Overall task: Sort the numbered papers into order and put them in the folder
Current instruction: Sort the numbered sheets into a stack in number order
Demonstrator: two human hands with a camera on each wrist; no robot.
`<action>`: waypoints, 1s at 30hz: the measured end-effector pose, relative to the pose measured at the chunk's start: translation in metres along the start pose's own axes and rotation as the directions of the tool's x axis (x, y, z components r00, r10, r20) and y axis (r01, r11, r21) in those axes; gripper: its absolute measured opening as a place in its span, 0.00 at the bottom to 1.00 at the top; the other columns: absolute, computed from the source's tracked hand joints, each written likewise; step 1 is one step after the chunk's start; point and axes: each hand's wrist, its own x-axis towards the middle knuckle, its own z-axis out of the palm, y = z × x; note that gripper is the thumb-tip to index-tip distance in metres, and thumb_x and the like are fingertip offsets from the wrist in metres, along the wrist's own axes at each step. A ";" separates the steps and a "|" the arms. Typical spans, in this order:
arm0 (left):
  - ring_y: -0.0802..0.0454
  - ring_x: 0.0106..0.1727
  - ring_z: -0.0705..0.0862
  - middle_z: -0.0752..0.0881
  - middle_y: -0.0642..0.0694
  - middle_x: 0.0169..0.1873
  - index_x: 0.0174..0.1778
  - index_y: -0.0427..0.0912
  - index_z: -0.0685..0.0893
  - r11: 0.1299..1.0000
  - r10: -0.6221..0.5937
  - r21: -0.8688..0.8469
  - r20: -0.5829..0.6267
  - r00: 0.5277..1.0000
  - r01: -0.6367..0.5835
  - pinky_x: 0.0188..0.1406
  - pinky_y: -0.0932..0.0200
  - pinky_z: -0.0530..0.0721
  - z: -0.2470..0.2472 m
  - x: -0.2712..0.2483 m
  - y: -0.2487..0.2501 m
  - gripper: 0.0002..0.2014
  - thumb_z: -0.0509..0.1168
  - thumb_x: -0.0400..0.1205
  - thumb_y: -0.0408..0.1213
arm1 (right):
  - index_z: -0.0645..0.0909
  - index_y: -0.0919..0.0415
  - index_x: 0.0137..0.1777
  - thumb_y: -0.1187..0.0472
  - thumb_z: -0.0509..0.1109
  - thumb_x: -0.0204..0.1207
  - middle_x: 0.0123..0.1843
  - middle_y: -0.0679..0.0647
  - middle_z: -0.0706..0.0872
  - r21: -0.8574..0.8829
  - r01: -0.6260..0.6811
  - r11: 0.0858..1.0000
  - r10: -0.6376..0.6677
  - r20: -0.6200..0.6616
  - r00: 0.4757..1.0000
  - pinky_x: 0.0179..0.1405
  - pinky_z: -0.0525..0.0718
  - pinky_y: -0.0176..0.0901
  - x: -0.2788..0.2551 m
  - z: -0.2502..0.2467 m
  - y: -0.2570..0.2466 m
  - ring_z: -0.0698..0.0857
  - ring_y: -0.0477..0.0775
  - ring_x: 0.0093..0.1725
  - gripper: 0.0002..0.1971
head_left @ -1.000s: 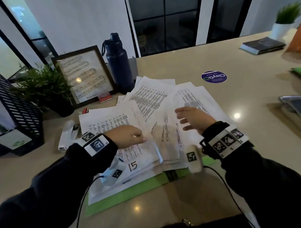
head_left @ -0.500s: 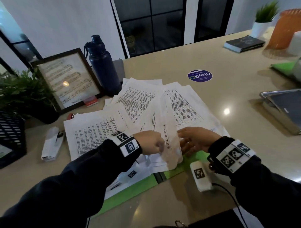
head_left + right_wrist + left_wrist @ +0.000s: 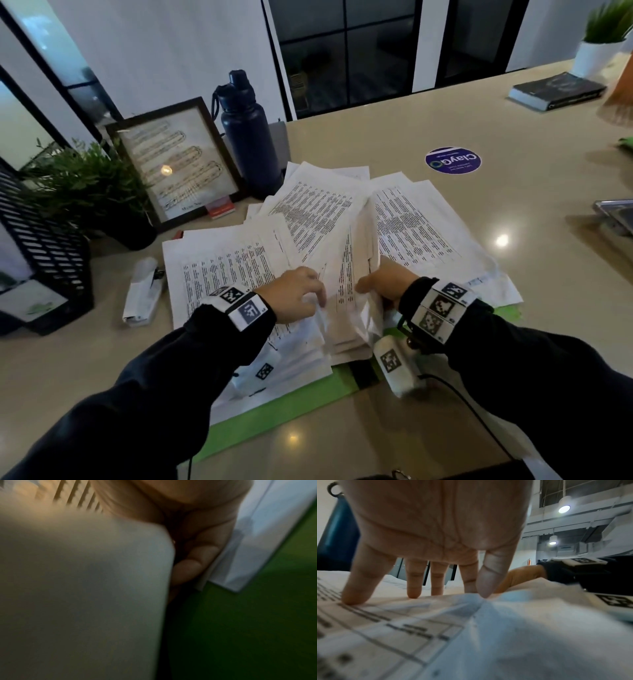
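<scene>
From the head cam, your papers (image 3: 308, 219) are fanned out in a messy spread across the middle of the table (image 3: 445, 130), lying on top of the green folder (image 3: 274, 411), which is open flat and peeks out along the near edge. Your left hand (image 3: 291, 294) sits on the left sheets with the fingers bent down onto the paper, and your right hand (image 3: 387, 284) has a raised bunch of sheets by its near right edge. Behind the pile there's a dark water bottle (image 3: 248, 133) and a framed picture (image 3: 174, 161), with a leafy plant (image 3: 82, 181) off to the left.

Left wrist cam: your fingertips (image 3: 355, 599) are planted on a printed sheet (image 3: 436, 635), and the thumb and forefinger pinch up a little ridge of paper.

Right wrist cam is pretty blurry, but you can see curled fingers (image 3: 197, 563) tucked behind a lifted white sheet (image 3: 85, 588), so that hand is gripping it. The folder's green (image 3: 257, 628) shows underneath.
</scene>
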 end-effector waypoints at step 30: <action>0.44 0.75 0.67 0.63 0.49 0.78 0.78 0.53 0.62 0.982 -0.064 0.178 -0.037 0.997 0.070 0.71 0.43 0.71 0.002 0.009 -0.005 0.31 0.63 0.79 0.49 | 0.63 0.60 0.75 0.63 0.69 0.76 0.63 0.58 0.78 -0.114 -0.057 0.992 0.023 -0.278 0.960 0.59 0.82 0.58 0.002 -0.105 0.040 0.80 0.64 0.59 0.29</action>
